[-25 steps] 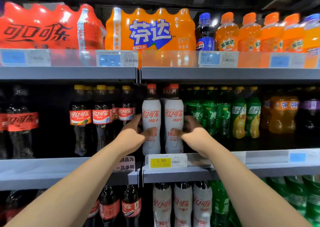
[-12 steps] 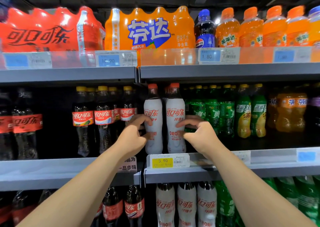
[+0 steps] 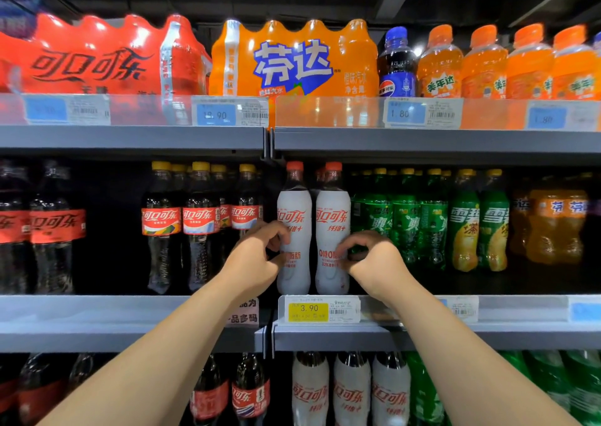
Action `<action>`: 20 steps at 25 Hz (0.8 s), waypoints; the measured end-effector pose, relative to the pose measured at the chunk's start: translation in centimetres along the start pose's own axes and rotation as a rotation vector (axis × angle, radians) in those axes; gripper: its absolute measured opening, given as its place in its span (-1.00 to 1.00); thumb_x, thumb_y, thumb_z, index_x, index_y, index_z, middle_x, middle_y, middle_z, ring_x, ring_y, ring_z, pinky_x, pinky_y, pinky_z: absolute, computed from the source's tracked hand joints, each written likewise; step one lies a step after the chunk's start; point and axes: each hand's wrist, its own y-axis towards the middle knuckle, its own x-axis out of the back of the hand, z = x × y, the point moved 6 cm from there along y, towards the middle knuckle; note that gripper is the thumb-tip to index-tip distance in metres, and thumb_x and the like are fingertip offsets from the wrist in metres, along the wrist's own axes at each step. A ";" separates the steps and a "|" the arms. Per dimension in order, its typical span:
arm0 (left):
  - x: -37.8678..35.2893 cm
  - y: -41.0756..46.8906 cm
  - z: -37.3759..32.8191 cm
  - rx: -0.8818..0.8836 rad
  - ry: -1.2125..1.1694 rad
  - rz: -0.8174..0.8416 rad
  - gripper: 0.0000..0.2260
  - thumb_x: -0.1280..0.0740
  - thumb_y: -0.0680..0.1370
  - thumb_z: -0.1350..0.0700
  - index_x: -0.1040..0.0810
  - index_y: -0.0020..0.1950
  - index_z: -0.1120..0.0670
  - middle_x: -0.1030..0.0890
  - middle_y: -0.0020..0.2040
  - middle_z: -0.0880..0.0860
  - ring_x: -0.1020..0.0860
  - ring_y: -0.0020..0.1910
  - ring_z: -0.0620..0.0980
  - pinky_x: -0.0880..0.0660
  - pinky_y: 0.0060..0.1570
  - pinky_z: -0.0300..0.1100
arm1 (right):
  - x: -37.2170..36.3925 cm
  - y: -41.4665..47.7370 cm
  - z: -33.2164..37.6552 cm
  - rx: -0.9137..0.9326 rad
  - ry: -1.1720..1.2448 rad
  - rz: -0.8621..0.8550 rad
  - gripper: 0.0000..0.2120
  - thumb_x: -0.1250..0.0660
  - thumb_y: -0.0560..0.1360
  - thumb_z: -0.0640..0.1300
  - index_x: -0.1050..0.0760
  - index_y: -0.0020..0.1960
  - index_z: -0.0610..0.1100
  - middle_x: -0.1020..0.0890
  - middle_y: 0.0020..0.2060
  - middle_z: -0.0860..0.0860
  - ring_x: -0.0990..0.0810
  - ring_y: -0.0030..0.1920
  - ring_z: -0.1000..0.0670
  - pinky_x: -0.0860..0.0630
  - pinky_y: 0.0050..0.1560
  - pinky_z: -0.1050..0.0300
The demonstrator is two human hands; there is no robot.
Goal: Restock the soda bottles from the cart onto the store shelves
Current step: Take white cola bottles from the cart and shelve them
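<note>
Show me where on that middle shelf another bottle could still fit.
The dark gap between the big red-labelled cola bottles at far left and the yellow-capped cola bottles looks free. From the white-sleeved cola bottles rightward through the green bottles it's packed.

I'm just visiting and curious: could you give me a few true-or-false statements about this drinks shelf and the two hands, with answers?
1. Two white bottles stand upright side by side on the middle shelf. True.
2. Their caps are blue. False: they are orange-red.
3. The yellow price tag below them reads 3.90. True.
4. The green bottles stand left of the white ones. False: they stand to the right; yellow-capped cola bottles are on the left.
5. The left hand is at the left white bottle, the right hand at the right one. True.
</note>
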 end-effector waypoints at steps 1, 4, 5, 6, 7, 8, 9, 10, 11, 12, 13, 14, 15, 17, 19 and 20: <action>0.0 0.0 0.0 -0.005 0.005 0.005 -0.66 -0.47 0.48 0.27 -0.46 -0.09 -0.15 -0.52 -0.05 -0.13 -0.52 -0.07 -0.22 -0.42 -0.10 -0.41 | 0.1 0.0 0.0 -0.002 -0.016 -0.009 -0.63 -0.44 0.39 -0.51 -0.59 -0.26 -0.03 -0.66 -0.14 0.01 -0.69 -0.06 -0.12 -0.62 -0.03 0.24; -0.2 0.0 0.2 0.015 -0.009 0.005 -0.70 -0.48 0.48 0.28 -0.48 -0.09 -0.10 -0.57 -0.16 -0.08 -0.54 -0.17 -0.16 -0.47 -0.20 -0.40 | 0.1 -0.2 -0.4 -0.003 -0.020 -0.041 -0.67 -0.41 0.40 -0.49 -0.59 -0.25 -0.05 -0.68 -0.20 -0.01 -0.67 -0.18 -0.09 -0.53 -0.21 0.39; -0.3 0.0 0.3 0.024 -0.018 0.004 -0.71 -0.49 0.48 0.28 -0.49 -0.09 -0.09 -0.58 -0.19 -0.06 -0.54 -0.22 -0.16 -0.47 -0.23 -0.40 | 0.1 -0.3 -0.5 -0.007 -0.026 -0.049 -0.68 -0.41 0.40 -0.47 -0.60 -0.24 -0.05 -0.68 -0.21 -0.01 -0.67 -0.18 -0.09 -0.54 -0.22 0.37; -0.3 0.0 0.3 0.035 -0.026 0.008 -0.71 -0.50 0.47 0.27 -0.49 -0.11 -0.09 -0.59 -0.21 -0.05 -0.53 -0.27 -0.18 -0.46 -0.26 -0.41 | 0.1 -0.3 -0.7 -0.016 -0.038 -0.050 -0.70 -0.42 0.40 -0.45 -0.61 -0.23 -0.05 -0.69 -0.20 0.00 -0.68 -0.16 -0.09 -0.57 -0.20 0.32; -0.4 0.0 0.2 0.048 -0.029 0.016 -0.70 -0.51 0.47 0.26 -0.49 -0.12 -0.09 -0.59 -0.22 -0.05 -0.52 -0.30 -0.19 -0.44 -0.28 -0.42 | 0.1 -0.3 -0.7 -0.029 -0.053 -0.045 -0.72 -0.43 0.40 -0.43 -0.61 -0.21 -0.05 -0.69 -0.18 -0.01 -0.69 -0.13 -0.08 -0.58 -0.19 0.28; -0.4 0.0 0.0 0.062 -0.027 0.027 -0.70 -0.52 0.46 0.25 -0.49 -0.13 -0.10 -0.60 -0.23 -0.06 -0.52 -0.32 -0.19 -0.43 -0.29 -0.43 | 0.1 -0.3 -0.8 -0.048 -0.061 -0.034 -0.74 -0.43 0.40 -0.42 -0.62 -0.18 -0.05 -0.69 -0.15 -0.01 -0.68 -0.10 -0.07 -0.57 -0.21 0.30; -0.3 -0.1 -0.2 0.072 -0.020 0.035 -0.71 -0.53 0.46 0.23 -0.49 -0.14 -0.10 -0.61 -0.23 -0.07 -0.54 -0.32 -0.19 -0.43 -0.29 -0.42 | 0.1 -0.4 -0.8 -0.073 -0.062 -0.024 -0.75 -0.43 0.41 -0.40 -0.62 -0.14 -0.05 -0.69 -0.12 -0.02 -0.68 -0.08 -0.05 -0.56 -0.24 0.32; -0.1 -0.2 -0.6 0.079 -0.012 0.034 -0.73 -0.53 0.46 0.22 -0.50 -0.13 -0.09 -0.61 -0.23 -0.08 -0.56 -0.30 -0.18 -0.45 -0.28 -0.39 | 0.3 -0.6 -0.5 -0.089 -0.070 -0.030 -0.77 -0.44 0.41 -0.37 -0.62 -0.10 -0.05 -0.68 -0.08 -0.02 -0.67 -0.06 -0.05 -0.53 -0.27 0.32; 0.3 -0.4 -1.1 0.083 -0.002 0.022 -0.77 -0.52 0.46 0.20 -0.52 -0.11 -0.06 -0.62 -0.21 -0.08 -0.57 -0.26 -0.17 -0.48 -0.24 -0.35 | 0.6 -1.0 0.0 -0.086 -0.088 -0.061 -0.78 -0.45 0.42 -0.33 -0.61 -0.05 -0.04 -0.66 -0.04 -0.03 -0.66 -0.05 -0.06 -0.53 -0.24 0.28; 1.0 -0.8 -1.5 0.084 0.014 0.002 -0.82 -0.51 0.47 0.17 -0.54 -0.07 -0.03 -0.63 -0.17 -0.09 -0.59 -0.21 -0.17 -0.50 -0.20 -0.32 | 1.1 -1.4 0.8 -0.057 -0.101 -0.113 -0.77 -0.46 0.43 -0.29 -0.60 0.01 -0.03 -0.64 0.00 -0.02 -0.64 -0.02 -0.07 -0.53 -0.16 0.25; 1.9 -1.3 -2.0 0.073 0.031 -0.019 -0.84 -0.50 0.49 0.11 -0.55 -0.01 -0.02 -0.62 -0.11 -0.12 -0.59 -0.14 -0.19 -0.52 -0.15 -0.32 | 1.6 -2.1 1.8 -0.005 -0.090 -0.165 -0.76 -0.46 0.45 -0.25 -0.59 0.08 -0.03 -0.62 0.04 0.01 -0.62 0.04 -0.06 -0.54 -0.03 0.22; 2.9 -2.0 -2.5 0.049 0.047 -0.034 -0.80 -0.49 0.50 0.06 -0.55 0.07 -0.02 -0.60 -0.04 -0.14 -0.58 -0.05 -0.21 -0.52 -0.08 -0.33 | 1.9 -3.0 2.9 0.061 -0.046 -0.190 -0.73 -0.46 0.47 -0.21 -0.57 0.13 -0.01 -0.60 0.09 0.04 -0.60 0.11 0.00 -0.53 0.11 0.20; 3.9 -3.0 -2.8 0.017 0.055 -0.039 -0.74 -0.48 0.51 0.03 -0.54 0.16 -0.03 -0.58 0.04 -0.15 -0.56 0.04 -0.22 -0.52 0.00 -0.33 | 2.0 -4.1 4.0 0.126 0.015 -0.175 -0.70 -0.46 0.49 -0.19 -0.54 0.18 0.02 -0.58 0.14 0.09 -0.56 0.18 0.10 -0.48 0.21 0.21; 6.2 -5.7 -3.2 -0.018 0.048 -0.024 -0.61 -0.45 0.53 -0.01 -0.48 0.33 -0.04 -0.53 0.20 -0.15 -0.51 0.19 -0.24 -0.49 0.16 -0.29 | 1.2 -6.7 5.8 0.199 0.110 -0.068 -0.64 -0.45 0.51 -0.17 -0.51 0.24 0.12 -0.55 0.22 0.21 -0.48 0.30 0.24 -0.40 0.29 0.25; 8.5 -9.3 -3.3 -0.016 0.051 0.011 -0.52 -0.42 0.54 -0.05 -0.41 0.44 -0.07 -0.48 0.31 -0.17 -0.48 0.28 -0.24 -0.45 0.25 -0.25 | -0.2 -9.3 7.2 0.190 0.152 0.047 -0.59 -0.44 0.53 -0.16 -0.49 0.27 0.22 -0.53 0.25 0.32 -0.45 0.34 0.29 -0.40 0.30 0.27; 9.7 -11.2 -3.2 -0.020 0.062 0.028 -0.48 -0.40 0.54 -0.06 -0.39 0.47 -0.06 -0.47 0.34 -0.15 -0.47 0.31 -0.21 -0.43 0.28 -0.24 | -1.2 -10.5 7.9 0.185 0.164 0.095 -0.57 -0.44 0.54 -0.16 -0.49 0.29 0.24 -0.53 0.26 0.35 -0.45 0.35 0.30 -0.42 0.31 0.29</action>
